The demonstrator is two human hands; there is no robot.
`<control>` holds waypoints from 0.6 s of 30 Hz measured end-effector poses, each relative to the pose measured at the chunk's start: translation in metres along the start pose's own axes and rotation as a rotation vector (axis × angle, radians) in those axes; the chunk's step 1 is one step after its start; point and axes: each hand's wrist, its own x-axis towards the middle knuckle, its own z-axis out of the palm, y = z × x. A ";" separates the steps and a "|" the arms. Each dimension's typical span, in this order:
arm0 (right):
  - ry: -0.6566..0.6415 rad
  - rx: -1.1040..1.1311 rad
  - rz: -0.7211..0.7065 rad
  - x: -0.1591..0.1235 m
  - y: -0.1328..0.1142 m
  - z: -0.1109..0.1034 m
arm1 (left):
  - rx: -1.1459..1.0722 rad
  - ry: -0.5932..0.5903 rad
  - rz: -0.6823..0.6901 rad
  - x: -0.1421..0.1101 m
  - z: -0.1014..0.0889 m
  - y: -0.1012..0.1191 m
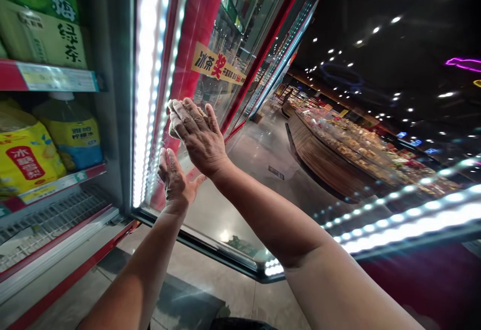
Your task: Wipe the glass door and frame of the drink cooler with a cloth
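My right hand [198, 137] lies with its palm towards the glass door [240, 204] and holds a light-coloured cloth [172, 132] against it. Bits of the cloth stick out around the fingers; the rest is hidden under the palm. Just below, my left hand [177, 184] is open, its thumb stretched out to the right, and no object shows in it. Its fingertips are close to the bright LED strip [145, 94] along the door's edge; I cannot tell whether they touch the glass. A yellow label with Chinese writing [218, 64] is seen above the right hand.
On the left, cooler shelves hold a green tea pack [41, 29], a yellow drink pack [28, 154] and a bottle with a yellow and blue label [77, 137]. A wire rack [56, 214] lies below. Beyond the glass stands a long wood-sided display counter [326, 154] heaped with goods.
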 end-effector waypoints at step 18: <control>0.011 0.000 0.024 0.032 -0.016 0.015 | -0.057 -0.022 -0.014 -0.004 0.003 -0.008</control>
